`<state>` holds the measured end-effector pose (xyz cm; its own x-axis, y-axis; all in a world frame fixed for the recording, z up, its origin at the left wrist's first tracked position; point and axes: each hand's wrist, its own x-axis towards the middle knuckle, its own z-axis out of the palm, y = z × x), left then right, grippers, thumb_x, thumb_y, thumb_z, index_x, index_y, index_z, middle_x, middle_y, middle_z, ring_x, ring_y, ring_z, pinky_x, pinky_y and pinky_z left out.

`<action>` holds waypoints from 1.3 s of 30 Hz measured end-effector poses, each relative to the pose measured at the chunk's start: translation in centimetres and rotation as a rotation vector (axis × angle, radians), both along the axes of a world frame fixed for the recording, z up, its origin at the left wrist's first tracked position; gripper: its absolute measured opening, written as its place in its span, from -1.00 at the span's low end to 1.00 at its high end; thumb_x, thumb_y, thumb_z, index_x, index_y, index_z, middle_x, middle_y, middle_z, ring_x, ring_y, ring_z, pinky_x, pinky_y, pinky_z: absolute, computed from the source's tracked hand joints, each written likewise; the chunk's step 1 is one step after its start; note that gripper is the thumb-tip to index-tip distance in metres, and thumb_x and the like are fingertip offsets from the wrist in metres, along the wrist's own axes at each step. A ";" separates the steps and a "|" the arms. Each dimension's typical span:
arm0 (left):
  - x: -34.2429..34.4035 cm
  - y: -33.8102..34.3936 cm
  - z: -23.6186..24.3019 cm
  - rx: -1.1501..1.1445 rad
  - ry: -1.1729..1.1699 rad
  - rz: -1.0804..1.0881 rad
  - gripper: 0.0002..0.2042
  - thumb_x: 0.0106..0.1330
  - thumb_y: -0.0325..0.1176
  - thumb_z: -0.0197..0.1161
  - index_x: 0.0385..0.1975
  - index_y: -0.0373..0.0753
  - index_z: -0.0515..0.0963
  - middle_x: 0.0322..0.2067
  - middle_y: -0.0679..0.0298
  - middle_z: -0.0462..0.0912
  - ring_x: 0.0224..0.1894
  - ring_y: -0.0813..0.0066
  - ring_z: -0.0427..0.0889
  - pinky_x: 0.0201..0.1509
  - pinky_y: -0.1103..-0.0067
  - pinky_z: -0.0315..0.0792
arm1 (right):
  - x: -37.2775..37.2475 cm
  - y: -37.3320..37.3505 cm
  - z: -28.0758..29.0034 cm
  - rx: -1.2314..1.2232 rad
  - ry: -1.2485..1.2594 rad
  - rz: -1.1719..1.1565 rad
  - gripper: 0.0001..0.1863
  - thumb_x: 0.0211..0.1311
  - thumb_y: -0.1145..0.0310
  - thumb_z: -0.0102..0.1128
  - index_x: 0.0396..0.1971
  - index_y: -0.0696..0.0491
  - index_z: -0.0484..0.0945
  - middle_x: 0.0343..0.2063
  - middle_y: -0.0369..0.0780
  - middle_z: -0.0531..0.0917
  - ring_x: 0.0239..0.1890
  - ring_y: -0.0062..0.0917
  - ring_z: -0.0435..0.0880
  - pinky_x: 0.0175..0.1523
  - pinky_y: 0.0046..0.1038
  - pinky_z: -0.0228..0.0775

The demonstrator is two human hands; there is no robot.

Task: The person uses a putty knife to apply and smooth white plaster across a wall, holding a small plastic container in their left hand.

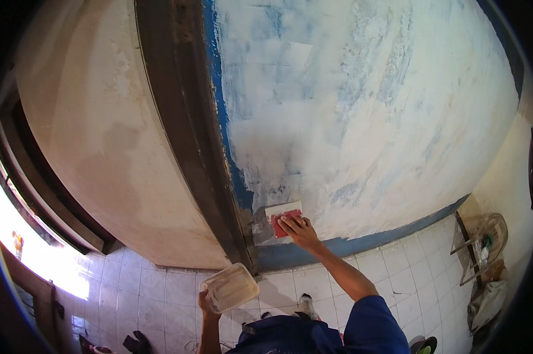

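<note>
My right hand (296, 228) grips a flat spreader (282, 207) with a pale blade and a red, smeared body, held against the lower left of a patchy white-and-blue wall (372, 100), beside a dark brown frame (182, 112). Below and to the left, my left hand (207, 302) is closed on the edge of a pale rectangular tray (232, 286) with beige residue inside, held out over the tiled floor.
A white tiled floor (390, 271) runs along the wall's blue lower band (361, 239). A bright doorway (10, 212) is at the left. A wicker chair (487, 236) with a pale cloth or sack (489, 304) stands at the right; dark items (138, 342) lie at the lower left.
</note>
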<state>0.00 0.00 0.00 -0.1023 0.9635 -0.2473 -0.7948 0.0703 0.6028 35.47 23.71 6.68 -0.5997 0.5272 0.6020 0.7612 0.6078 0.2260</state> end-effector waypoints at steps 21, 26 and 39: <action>1.0 -0.8 1.1 -0.046 -0.059 0.042 -0.37 0.17 -0.03 -0.03 0.19 -0.33 0.31 0.08 0.00 0.48 0.07 0.05 0.52 0.14 0.22 0.44 | 0.3 -0.4 6.1 0.096 0.111 -0.117 -0.34 0.05 0.46 0.19 0.25 -0.14 0.36 0.22 -0.38 0.36 0.06 -0.44 0.37 0.03 -0.24 0.22; -0.1 -0.9 0.7 -0.110 -0.025 0.034 -0.34 0.16 -0.01 -0.04 0.21 -0.33 0.30 0.10 -0.01 0.46 0.09 0.04 0.50 0.17 0.23 0.41 | 0.3 -2.3 8.5 -0.027 0.104 -0.086 -0.24 -0.03 0.50 0.19 0.30 -0.14 0.30 0.23 -0.36 0.35 0.05 -0.37 0.37 0.03 -0.21 0.21; 1.4 0.8 1.5 -0.041 -0.049 -0.002 -0.33 0.14 -0.01 -0.04 0.22 -0.30 0.30 0.11 -0.04 0.46 0.10 -0.01 0.49 0.18 0.16 0.40 | 1.6 4.9 51.0 0.873 0.163 0.006 -0.34 -0.07 0.63 0.10 0.14 -0.14 0.47 0.00 -0.37 0.51 -0.06 -0.37 0.41 -0.02 -0.31 0.26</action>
